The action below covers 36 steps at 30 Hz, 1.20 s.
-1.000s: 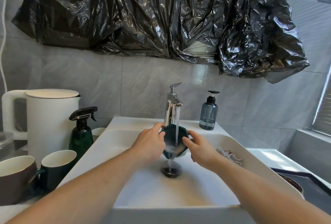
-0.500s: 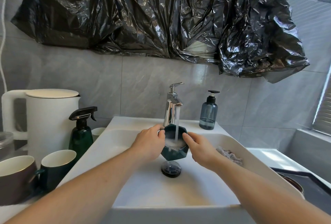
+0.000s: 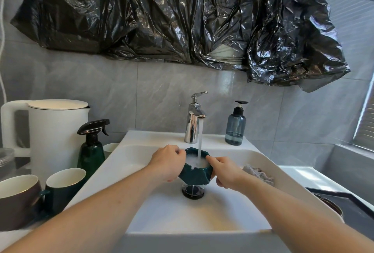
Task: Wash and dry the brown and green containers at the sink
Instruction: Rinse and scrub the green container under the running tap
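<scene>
Green container: we hold it upright over the sink drain, water from the tap falling into its foamy inside.
Left hand: we grip its left rim.
Right hand: we grip its right side, forefinger along the rim.
Counter, left edge: brown mug, green mug, spray bottle, kettle.
Sink's back ledge: soap bottle.

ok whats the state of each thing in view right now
tap: running
green container: held under the stream by both hands, filling with frothy water
left hand: grips its left rim
right hand: grips its right rim
kettle: lid shut
brown mug: upright on the counter
</scene>
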Each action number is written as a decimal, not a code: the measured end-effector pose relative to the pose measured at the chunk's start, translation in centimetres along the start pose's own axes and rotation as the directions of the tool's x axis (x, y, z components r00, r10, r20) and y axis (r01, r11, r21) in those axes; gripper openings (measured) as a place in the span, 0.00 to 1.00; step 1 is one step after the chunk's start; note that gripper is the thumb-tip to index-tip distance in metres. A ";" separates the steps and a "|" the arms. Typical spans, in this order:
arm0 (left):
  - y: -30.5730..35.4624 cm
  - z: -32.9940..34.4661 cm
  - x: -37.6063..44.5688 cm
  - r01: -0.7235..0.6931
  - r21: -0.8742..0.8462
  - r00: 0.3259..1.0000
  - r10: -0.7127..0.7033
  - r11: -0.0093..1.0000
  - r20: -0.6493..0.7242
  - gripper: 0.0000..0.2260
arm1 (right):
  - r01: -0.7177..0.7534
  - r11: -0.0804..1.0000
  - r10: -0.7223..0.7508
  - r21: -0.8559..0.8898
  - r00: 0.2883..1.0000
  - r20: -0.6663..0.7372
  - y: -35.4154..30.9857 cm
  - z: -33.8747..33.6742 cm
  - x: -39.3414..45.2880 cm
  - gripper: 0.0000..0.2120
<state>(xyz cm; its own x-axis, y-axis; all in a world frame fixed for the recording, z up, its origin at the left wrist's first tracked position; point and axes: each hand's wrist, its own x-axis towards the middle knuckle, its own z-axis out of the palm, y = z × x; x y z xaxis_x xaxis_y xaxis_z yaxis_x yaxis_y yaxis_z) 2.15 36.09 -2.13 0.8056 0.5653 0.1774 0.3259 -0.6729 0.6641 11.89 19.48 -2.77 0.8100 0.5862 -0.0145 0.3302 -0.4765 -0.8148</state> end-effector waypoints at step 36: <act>-0.2 0.4 0.1 0.061 0.179 0.996 -0.050 0.982 -0.068 0.13 | 0.018 0.995 -0.005 -0.102 0.992 0.128 0.4 0.5 0.6 0.26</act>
<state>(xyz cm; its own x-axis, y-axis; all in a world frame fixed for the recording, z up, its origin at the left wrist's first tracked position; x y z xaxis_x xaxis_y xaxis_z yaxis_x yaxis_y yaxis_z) 2.39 36.09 -2.54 0.7531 0.6290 0.1931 0.4580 -0.7118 0.5325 12.28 19.97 -3.36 0.7399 0.6673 -0.0848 0.3923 -0.5305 -0.7514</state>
